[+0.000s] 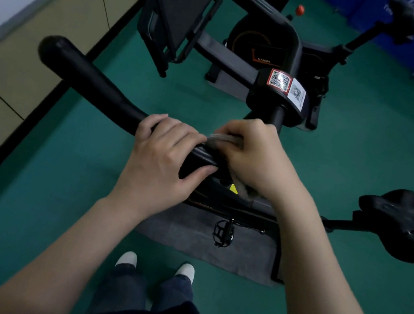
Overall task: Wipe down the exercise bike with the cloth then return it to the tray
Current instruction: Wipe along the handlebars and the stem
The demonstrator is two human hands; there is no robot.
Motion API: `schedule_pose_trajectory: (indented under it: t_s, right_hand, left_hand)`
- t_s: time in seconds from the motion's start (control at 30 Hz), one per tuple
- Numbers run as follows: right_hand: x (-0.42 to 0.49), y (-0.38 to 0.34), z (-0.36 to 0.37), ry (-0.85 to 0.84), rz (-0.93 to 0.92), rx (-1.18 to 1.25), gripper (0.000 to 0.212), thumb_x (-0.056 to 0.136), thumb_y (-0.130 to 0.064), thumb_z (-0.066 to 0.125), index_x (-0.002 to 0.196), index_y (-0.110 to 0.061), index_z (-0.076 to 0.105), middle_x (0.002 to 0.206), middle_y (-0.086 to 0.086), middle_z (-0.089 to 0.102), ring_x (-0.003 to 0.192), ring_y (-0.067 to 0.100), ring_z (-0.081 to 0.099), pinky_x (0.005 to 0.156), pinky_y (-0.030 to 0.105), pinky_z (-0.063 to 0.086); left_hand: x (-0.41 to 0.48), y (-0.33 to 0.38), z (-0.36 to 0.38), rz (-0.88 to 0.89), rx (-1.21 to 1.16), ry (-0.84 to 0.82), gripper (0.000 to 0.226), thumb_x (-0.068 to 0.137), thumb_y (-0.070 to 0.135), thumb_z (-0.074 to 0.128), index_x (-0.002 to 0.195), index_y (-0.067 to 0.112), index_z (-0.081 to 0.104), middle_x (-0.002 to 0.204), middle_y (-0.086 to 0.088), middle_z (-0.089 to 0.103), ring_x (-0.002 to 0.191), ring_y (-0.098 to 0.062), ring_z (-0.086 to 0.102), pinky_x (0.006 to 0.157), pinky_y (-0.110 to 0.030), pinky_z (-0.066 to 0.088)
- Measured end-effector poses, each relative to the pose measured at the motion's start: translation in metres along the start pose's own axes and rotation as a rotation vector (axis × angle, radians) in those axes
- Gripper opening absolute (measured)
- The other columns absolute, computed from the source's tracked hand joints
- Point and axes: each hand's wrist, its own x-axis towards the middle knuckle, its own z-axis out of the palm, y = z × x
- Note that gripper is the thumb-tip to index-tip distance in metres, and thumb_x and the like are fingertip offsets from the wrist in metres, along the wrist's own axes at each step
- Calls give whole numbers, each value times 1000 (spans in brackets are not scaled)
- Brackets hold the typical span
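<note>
Grey fuzzy cloth [221, 138] is seen in the head view, bunched on the black padded handlebar [89, 78] of the black exercise bike [232, 208]. It is clamped there under the curled fingers of the right hand [253, 156], and a loose end is left hanging below that palm. The bar is gripped by the left hand [164, 155], with fingers wrapped over the top and the thumb underneath, the fingertips just beside the cloth's edge.

Wiping is judged to be under way, with most of the bike not yet covered. The patch under the left fingers could be missed unless that grip is shifted. The hanging end could be snagged on the frame beneath the right wrist, and the cloth dragged from the fingers. No tray is visible, so the return cannot be judged.
</note>
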Motion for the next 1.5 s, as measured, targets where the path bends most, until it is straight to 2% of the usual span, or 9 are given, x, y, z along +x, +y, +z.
schedule_pose_trajectory:
  t_s: [0.13, 0.27, 0.53, 0.7, 0.87, 1.07, 1.17, 1.33, 1.5]
  right_hand:
    - [9, 5, -14, -195, -34, -73, 13, 90, -20, 62, 96, -18, 73, 86, 2, 70, 89, 16, 65, 77, 26, 51]
    - [17, 13, -28, -334, -62, -237, 18, 90, -16, 57, 99, -19, 72, 95, 6, 71, 94, 21, 63, 83, 40, 53]
    - [21, 15, -36, -394, -169, -347, 20, 88, -6, 55, 99, -13, 70, 94, 6, 70, 93, 21, 61, 85, 39, 51]
    - [25, 33, -46, -249, -223, -389, 22, 87, -4, 56, 104, -10, 70, 102, 13, 67, 104, 26, 56, 90, 37, 44]
    - [-1, 47, -29, -107, -271, -173, 20, 84, -3, 60, 96, -13, 72, 90, 6, 69, 94, 20, 55, 79, 21, 41]
    - [-30, 71, 18, 590, -175, 139, 16, 88, 2, 60, 98, -5, 70, 93, 0, 68, 90, 21, 52, 80, 18, 39]
    - [-46, 63, 51, 838, 20, 472, 17, 89, 4, 58, 101, -6, 66, 99, 4, 66, 93, 25, 59, 86, 34, 48]
    - [-62, 46, 74, 946, 290, 951, 16, 92, -10, 59, 97, -24, 63, 96, -5, 68, 93, 12, 64, 84, 26, 51]
    - [-59, 57, 75, 849, 598, 1360, 13, 94, -1, 54, 95, -11, 61, 90, 4, 65, 86, 16, 60, 86, 33, 50]
  left_hand:
    - [0, 2, -1, -13, -3, -1, 40, 83, 50, 60, 101, 15, 68, 98, 4, 66, 100, -19, 60, 101, -32, 25]
    - [0, 3, -3, -18, -21, -5, 39, 82, 49, 62, 101, 16, 69, 97, 5, 66, 98, -18, 59, 102, -32, 24]
    - [1, 7, -3, -33, -20, -1, 42, 83, 54, 57, 99, 17, 68, 96, 6, 64, 98, -16, 58, 104, -31, 22]
    - [2, 10, -2, -51, 5, 0, 46, 85, 57, 53, 99, 16, 68, 95, 5, 64, 98, -17, 57, 108, -35, 21]
    - [4, 23, 2, -44, 60, -7, 48, 86, 58, 52, 104, 16, 68, 97, 4, 64, 102, -18, 58, 114, -41, 18]
    - [6, 41, 16, -25, 49, -31, 43, 85, 53, 53, 101, 17, 70, 92, 5, 67, 96, -17, 60, 112, -40, 21]
    - [5, 41, 19, -31, 50, -22, 39, 85, 52, 54, 96, 19, 71, 89, 7, 66, 92, -15, 60, 106, -36, 24]
    - [6, 40, 20, -26, 60, -7, 36, 86, 53, 53, 94, 22, 71, 89, 10, 65, 90, -14, 59, 95, -32, 25]
    - [5, 38, 20, -13, 58, 7, 35, 87, 51, 54, 95, 21, 70, 90, 10, 65, 90, -15, 59, 93, -32, 25]
